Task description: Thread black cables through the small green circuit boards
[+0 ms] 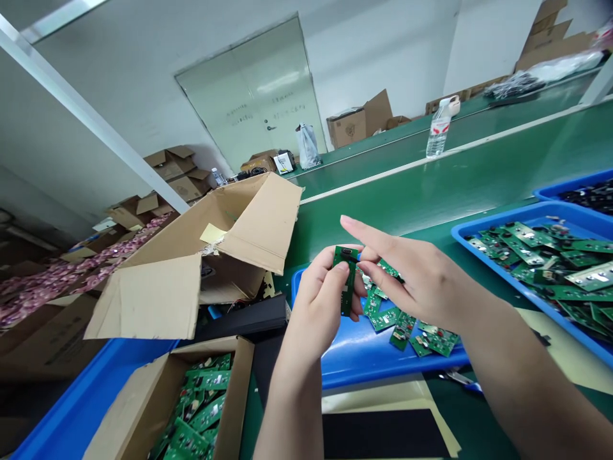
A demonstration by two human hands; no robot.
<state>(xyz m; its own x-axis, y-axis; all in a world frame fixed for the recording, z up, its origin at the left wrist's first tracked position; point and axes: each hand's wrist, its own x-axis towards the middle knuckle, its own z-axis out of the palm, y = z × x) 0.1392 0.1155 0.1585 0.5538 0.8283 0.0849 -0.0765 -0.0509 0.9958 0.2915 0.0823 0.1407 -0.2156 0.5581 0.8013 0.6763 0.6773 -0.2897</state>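
Observation:
In my left hand (318,297) is a narrow green circuit board (348,291), held upright between thumb and fingers. A black connector sits near its top end. My right hand (412,268) is at the board's upper right edge, its index finger stretched out past the top. Its thumb and another finger come together at a small black part (353,259) against the board; its exact kind is too small to tell. Below both hands a blue tray (345,358) bears several loose green circuit boards (383,316).
A cardboard box (242,383) of boards stands at lower left, a large open carton (258,217) behind it. At right are a blue tray (460,231) of boards and another tray (543,191) of black parts. A water bottle (438,131) stands farther back. Tweezers-like tool (460,378) lies by the tray.

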